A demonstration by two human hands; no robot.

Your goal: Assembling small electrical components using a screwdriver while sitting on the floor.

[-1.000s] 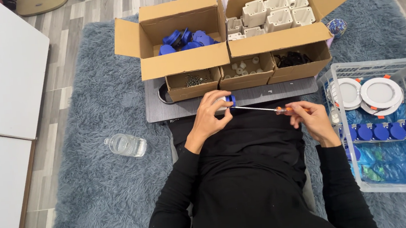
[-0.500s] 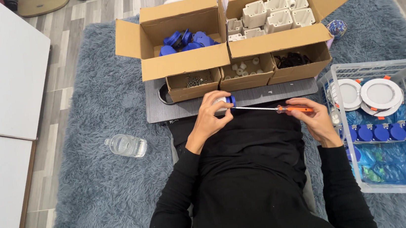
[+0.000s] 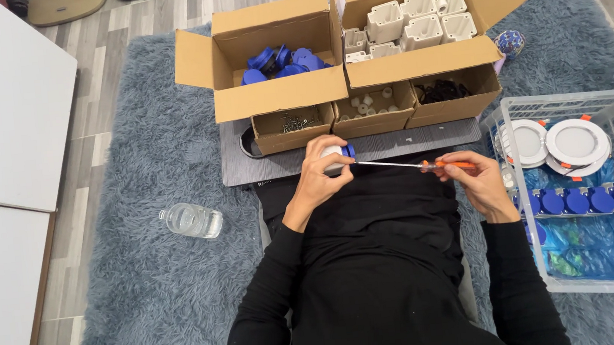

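Note:
My left hand (image 3: 320,173) grips a small white and blue plastic part (image 3: 338,154) just in front of the grey board (image 3: 409,142). In my right hand (image 3: 474,176) is a screwdriver with an orange handle (image 3: 441,165). Its thin shaft (image 3: 389,163) runs left and its tip meets the part. Both hands hover over my lap, in black sleeves.
Behind the board stand cardboard boxes: blue parts (image 3: 277,59), white housings (image 3: 412,20), screws (image 3: 295,123), small white pieces (image 3: 371,102) and black pieces (image 3: 443,90). A clear crate (image 3: 586,190) at right holds round white lamps and blue caps. A plastic bottle (image 3: 192,221) lies on the rug at left.
My right hand has shifted slightly along the screwdriver, which stays pointed at the part. My left hand keeps its hold in the same place.

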